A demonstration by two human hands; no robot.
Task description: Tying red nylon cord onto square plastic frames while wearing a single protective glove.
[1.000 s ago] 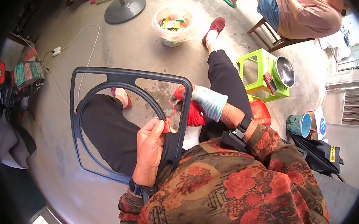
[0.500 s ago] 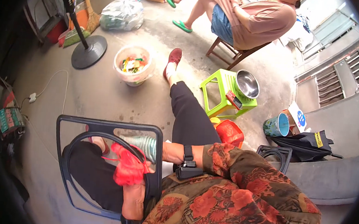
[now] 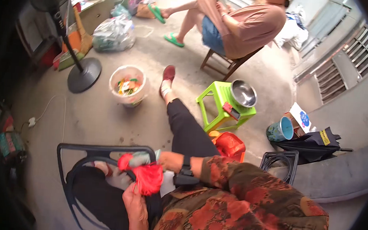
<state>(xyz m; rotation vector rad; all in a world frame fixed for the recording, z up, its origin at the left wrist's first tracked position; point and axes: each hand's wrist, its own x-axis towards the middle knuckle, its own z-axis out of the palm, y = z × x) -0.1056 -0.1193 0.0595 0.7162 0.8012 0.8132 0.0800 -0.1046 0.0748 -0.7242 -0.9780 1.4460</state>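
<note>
Across my lap rests a black plastic frame (image 3: 102, 148) with rounded corners and a curved dark band inside it. A bunched, bright red thin bag (image 3: 151, 181) hangs over its right part. My bare left hand (image 3: 135, 202) pinches the lower edge of the bag between closed fingertips. My right hand (image 3: 147, 158), in a pale striped knit glove, is closed on the upper end of the bag, by the frame's top right corner. Motion smears the right fingers a little. Black straps circle my right wrist.
A clear bucket (image 3: 127, 84) with colourful scraps stands ahead. A green stool (image 3: 220, 106) carries a steel bowl (image 3: 243, 93) and a phone. Nearby are a red container (image 3: 231, 146), another black frame (image 3: 289, 157), a blue bucket (image 3: 281, 129), a fan base (image 3: 84, 75) and a seated person (image 3: 244, 30).
My right hand has moved up and onto the red bag's upper end. The bag has swung to the right, and my left hand now pinches its lower edge. The view has shifted slightly.
</note>
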